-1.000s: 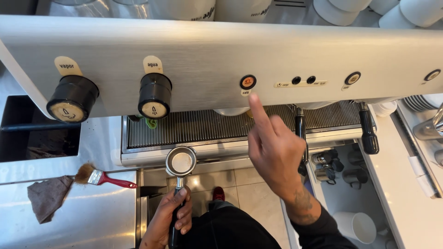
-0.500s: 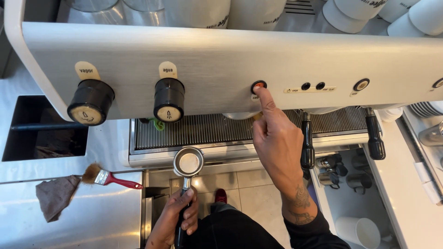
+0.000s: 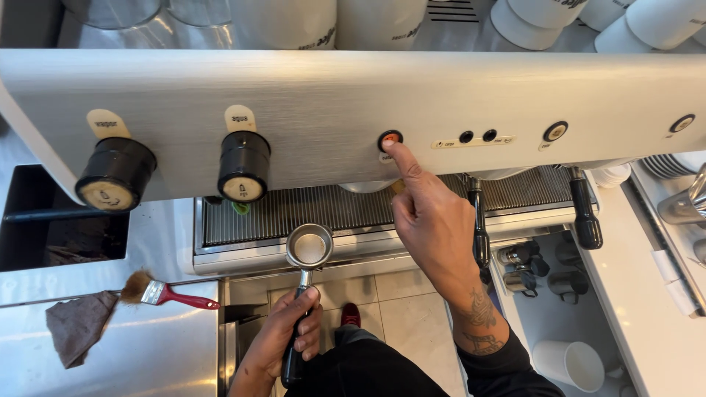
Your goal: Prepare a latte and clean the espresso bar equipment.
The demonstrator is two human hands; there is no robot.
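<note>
Orange button [image 3: 390, 138] on the coffee machine's [image 3: 323, 103] steel front panel, right of two black knobs; right hand [image 3: 434, 228] extended, forefinger tip on the button, other fingers curled, holding nothing; left hand [image 3: 288, 334] wrapped fully around the black handle of a filter holder [image 3: 309, 248], basket level in front of the drip tray [image 3: 294, 213], apparently kept clear. A second ago the forefinger was short of the button; it now touches.

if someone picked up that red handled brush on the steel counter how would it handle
The red-handled brush looks small and slim, so it is probably light. Its handle seems rigid, while the tan bristles splay at the tip and would likely bend when pressed. It lies flat on the steel counter and its metal ferrule looks flattened, so it probably would slide rather than roll if pushed.
</note>
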